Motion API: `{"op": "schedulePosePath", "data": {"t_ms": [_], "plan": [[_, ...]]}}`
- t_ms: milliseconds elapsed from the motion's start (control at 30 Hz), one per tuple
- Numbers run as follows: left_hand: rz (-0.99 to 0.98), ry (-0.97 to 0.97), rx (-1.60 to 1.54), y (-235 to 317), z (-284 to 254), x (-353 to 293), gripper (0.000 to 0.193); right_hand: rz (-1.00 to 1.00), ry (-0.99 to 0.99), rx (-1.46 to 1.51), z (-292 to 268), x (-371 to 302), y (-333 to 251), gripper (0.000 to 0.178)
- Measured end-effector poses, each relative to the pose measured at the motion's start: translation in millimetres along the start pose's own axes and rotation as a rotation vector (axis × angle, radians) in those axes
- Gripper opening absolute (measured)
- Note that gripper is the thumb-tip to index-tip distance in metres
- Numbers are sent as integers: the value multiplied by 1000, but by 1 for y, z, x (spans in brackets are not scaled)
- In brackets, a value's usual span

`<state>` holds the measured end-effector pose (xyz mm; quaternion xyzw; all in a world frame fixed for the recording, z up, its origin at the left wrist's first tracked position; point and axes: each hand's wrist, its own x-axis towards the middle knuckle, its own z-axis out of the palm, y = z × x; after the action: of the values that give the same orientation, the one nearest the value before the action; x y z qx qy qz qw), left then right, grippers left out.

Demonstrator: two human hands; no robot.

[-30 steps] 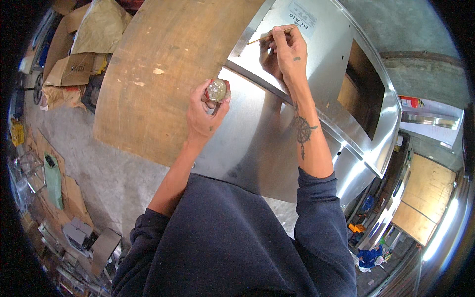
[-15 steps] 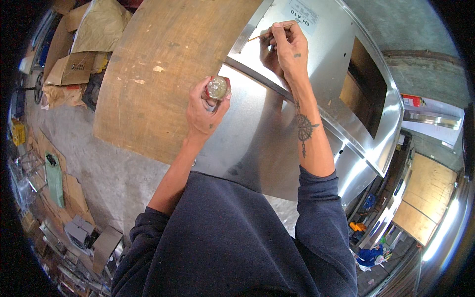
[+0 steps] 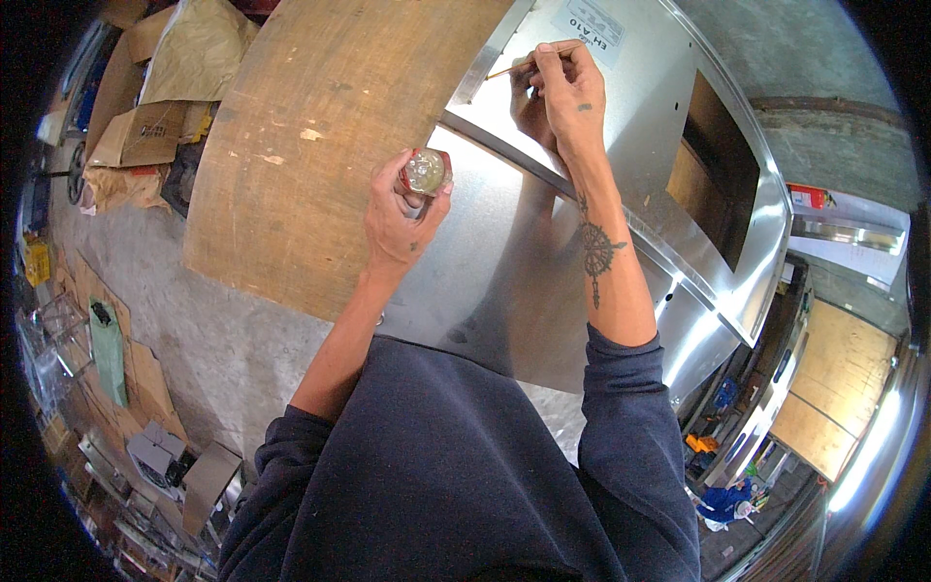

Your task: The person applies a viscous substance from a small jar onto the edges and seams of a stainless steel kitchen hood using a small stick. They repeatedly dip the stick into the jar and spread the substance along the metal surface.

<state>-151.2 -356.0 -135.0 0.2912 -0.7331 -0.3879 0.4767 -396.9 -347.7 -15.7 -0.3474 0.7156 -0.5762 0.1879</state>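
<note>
My left hand (image 3: 398, 228) is closed round a small container (image 3: 425, 173), its round end facing up, clear to yellowish with red on its side. Pinched in the fingers of my right hand (image 3: 572, 92) is a thin brown stick (image 3: 500, 72), slanting down to the left. Its tip is near the corner seam of the shiny sheet-metal piece (image 3: 640, 126); whether they touch I cannot tell. A raised metal edge (image 3: 514, 152) runs under my right wrist. A printed label (image 3: 593, 29) is on the metal just beyond that hand.
A worn plywood board (image 3: 291, 175) lies left of the metal. The metal has a dark rectangular opening (image 3: 713, 165) at the right. Cardboard boxes (image 3: 136, 136) stand at the far left, and a green bag (image 3: 107, 349) lies on flattened cardboard at the left.
</note>
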Motion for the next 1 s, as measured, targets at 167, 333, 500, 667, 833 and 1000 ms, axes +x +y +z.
{"op": "schedulePosePath", "data": {"t_ms": [167,333,500,667,833,1000], "plan": [[9,2,13,3,-1,1,72,-41,-28,0,-1,-1,4,28],[2,6,3,2,1,1,72,-19,-29,24,-1,0,2,25],[-53,-6,6,2,0,1,73,28,20,246,-6,0,-3,21],[-110,-38,38,4,-4,-3,73,-101,99,149,-11,-40,-30,20],[-21,8,-11,2,-2,-2,72,-63,13,-176,10,-116,-63,16],[-63,-29,-34,7,-4,1,78,-260,-63,-311,30,-135,-48,13]]}}
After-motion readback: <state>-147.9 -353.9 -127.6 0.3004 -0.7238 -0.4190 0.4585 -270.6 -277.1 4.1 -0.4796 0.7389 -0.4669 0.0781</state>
